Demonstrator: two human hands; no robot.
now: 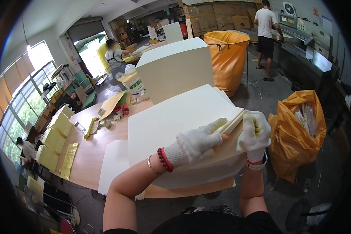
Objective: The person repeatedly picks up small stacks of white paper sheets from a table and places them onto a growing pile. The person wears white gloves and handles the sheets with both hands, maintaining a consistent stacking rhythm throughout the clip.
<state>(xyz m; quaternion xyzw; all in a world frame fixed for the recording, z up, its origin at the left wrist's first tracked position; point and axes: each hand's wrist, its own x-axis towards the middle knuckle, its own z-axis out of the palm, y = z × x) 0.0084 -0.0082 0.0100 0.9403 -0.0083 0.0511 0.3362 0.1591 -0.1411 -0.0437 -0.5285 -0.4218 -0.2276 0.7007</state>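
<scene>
A big stack of white paper sheets (171,121) lies in front of me on the wooden table. My left hand (201,142), in a white knit glove with some fingertips bare, grips the stack's right-hand edge, thumb on top and fingers curled at the side. At the corner, my right hand (256,130), also gloved, is closed with its fingers bent around the sheet edges. Several sheets there are lifted and fanned slightly apart. The tips of my right fingers are partly hidden behind the paper.
Behind stands a taller block of white sheets (175,70). Loose sheets (114,163) lie to the left. Tape rolls and a yellow packet (69,160) rest on the table (85,156). Orange bags (226,62) stand right and beyond. One person (266,27) works at a machine; others are farther left.
</scene>
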